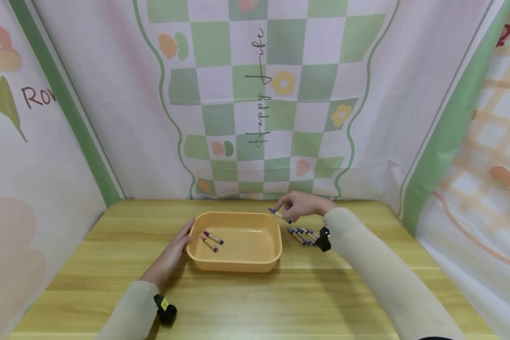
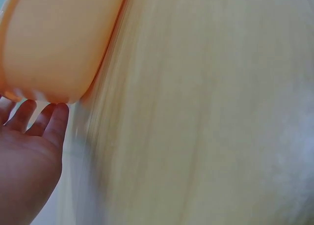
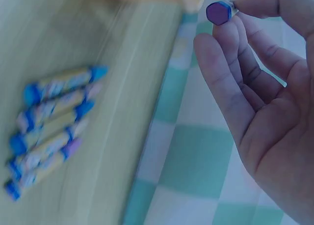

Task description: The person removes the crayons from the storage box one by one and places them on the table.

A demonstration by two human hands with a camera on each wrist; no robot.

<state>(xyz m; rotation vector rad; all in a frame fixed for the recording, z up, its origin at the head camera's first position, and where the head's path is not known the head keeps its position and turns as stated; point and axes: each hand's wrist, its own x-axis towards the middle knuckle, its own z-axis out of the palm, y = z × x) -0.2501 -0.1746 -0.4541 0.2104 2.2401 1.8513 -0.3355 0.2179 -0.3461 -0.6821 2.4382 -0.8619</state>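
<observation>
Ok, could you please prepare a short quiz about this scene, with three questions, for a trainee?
1. How many crayons lie inside the orange tray?
2. True or false: every crayon in view lies inside the tray.
3. What does the right hand pinch? A) the tray's rim; B) a crayon; C) nothing.

Key:
1. Two.
2. False; a row of crayons lies on the table beside the tray.
3. B; the end of the pinched crayon faces the right wrist camera.
</observation>
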